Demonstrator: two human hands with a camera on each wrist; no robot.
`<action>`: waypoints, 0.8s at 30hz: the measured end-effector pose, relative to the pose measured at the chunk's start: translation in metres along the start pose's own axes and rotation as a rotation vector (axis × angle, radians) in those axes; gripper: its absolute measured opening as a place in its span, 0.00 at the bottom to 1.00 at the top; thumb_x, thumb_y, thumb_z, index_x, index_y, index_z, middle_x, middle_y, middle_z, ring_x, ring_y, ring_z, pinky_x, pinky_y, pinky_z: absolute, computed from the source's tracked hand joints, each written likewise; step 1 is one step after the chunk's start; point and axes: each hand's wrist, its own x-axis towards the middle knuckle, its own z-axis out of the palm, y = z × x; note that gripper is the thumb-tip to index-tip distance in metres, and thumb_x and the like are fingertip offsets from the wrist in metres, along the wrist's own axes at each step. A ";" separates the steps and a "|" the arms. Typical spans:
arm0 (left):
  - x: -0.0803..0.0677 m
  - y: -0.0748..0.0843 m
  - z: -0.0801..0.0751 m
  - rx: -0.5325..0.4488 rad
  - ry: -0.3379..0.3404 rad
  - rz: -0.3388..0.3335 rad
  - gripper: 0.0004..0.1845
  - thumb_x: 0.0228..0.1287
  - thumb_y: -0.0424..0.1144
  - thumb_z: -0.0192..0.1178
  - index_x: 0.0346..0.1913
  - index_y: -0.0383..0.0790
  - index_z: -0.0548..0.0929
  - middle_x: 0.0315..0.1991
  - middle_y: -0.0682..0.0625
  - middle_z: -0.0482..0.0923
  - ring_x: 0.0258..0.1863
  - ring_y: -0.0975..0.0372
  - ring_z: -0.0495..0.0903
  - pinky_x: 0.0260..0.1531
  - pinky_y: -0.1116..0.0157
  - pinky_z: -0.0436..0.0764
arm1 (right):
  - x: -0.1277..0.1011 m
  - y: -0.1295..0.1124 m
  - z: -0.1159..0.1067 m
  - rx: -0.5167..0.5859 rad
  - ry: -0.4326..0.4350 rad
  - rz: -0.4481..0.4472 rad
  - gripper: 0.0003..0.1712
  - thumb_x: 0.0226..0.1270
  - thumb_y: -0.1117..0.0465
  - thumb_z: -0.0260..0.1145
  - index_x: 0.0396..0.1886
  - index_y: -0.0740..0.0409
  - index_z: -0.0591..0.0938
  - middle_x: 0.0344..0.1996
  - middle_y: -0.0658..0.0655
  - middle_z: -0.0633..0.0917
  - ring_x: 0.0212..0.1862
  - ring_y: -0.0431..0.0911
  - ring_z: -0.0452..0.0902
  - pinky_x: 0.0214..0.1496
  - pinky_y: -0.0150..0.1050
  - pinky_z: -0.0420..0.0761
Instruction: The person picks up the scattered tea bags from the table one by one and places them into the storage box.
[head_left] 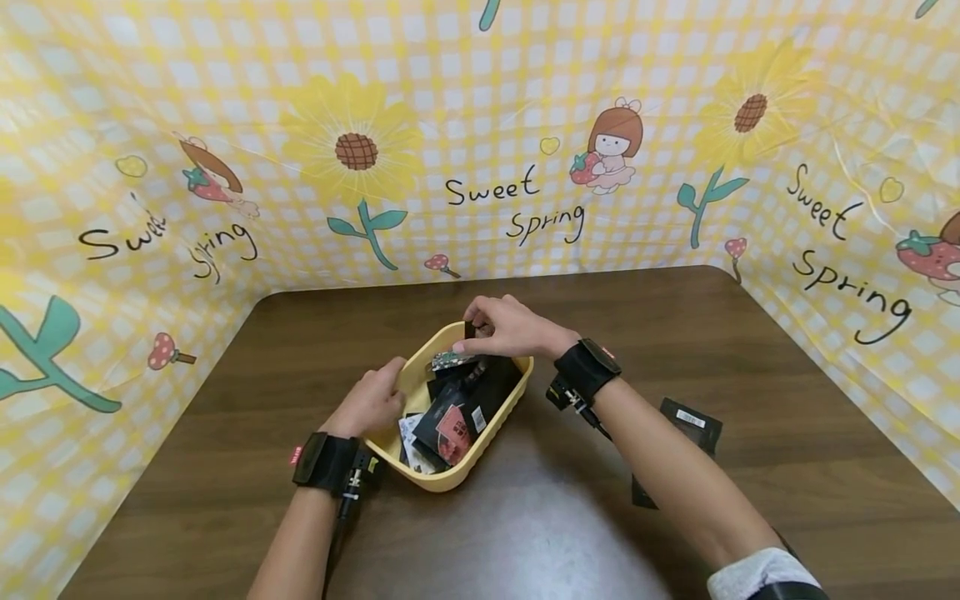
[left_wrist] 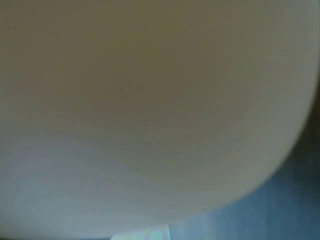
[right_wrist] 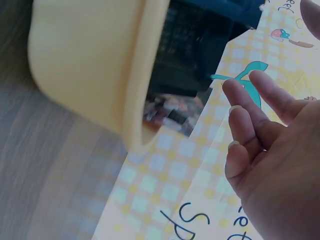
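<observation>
Yellow basket with dark packets

The yellow basket stands upright on the table, turned at an angle, filled with black packets; one packet is pinched upright at its far rim.

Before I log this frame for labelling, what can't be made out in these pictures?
- Left wrist view: a blurred pale surface fills the frame; nothing else is identifiable.
- Head view: the left hand covers part of the yellow basket's rim; its fingertips are hidden.
- Head view: print on the black packets is too small to read.
- Head view: the right forearm partly covers the black packet on the table.
</observation>
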 end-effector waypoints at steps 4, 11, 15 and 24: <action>0.002 0.001 0.001 0.004 0.001 0.005 0.22 0.60 0.26 0.49 0.59 0.35 0.69 0.38 0.38 0.81 0.30 0.58 0.78 0.27 0.64 0.77 | -0.011 0.006 -0.004 -0.019 0.016 0.020 0.32 0.64 0.42 0.62 0.58 0.60 0.73 0.53 0.62 0.81 0.56 0.52 0.76 0.59 0.45 0.74; 0.002 0.000 0.001 0.023 0.010 0.012 0.21 0.59 0.27 0.49 0.57 0.36 0.70 0.35 0.40 0.80 0.27 0.59 0.77 0.25 0.65 0.76 | -0.041 0.021 -0.015 -0.027 0.028 0.091 0.31 0.65 0.40 0.59 0.57 0.57 0.75 0.54 0.57 0.79 0.59 0.49 0.73 0.60 0.46 0.74; 0.002 -0.002 0.000 0.026 0.007 0.016 0.21 0.59 0.27 0.49 0.57 0.35 0.70 0.35 0.40 0.80 0.27 0.58 0.77 0.25 0.65 0.75 | -0.059 0.034 -0.021 -0.027 0.017 0.121 0.30 0.65 0.40 0.59 0.55 0.58 0.76 0.51 0.56 0.81 0.55 0.49 0.76 0.58 0.45 0.76; 0.004 -0.003 0.003 0.041 0.023 0.045 0.19 0.59 0.27 0.50 0.55 0.34 0.71 0.33 0.42 0.79 0.28 0.58 0.77 0.26 0.65 0.75 | -0.106 0.058 -0.027 -0.098 -0.051 0.227 0.37 0.61 0.33 0.60 0.56 0.58 0.76 0.52 0.57 0.81 0.55 0.49 0.77 0.58 0.48 0.76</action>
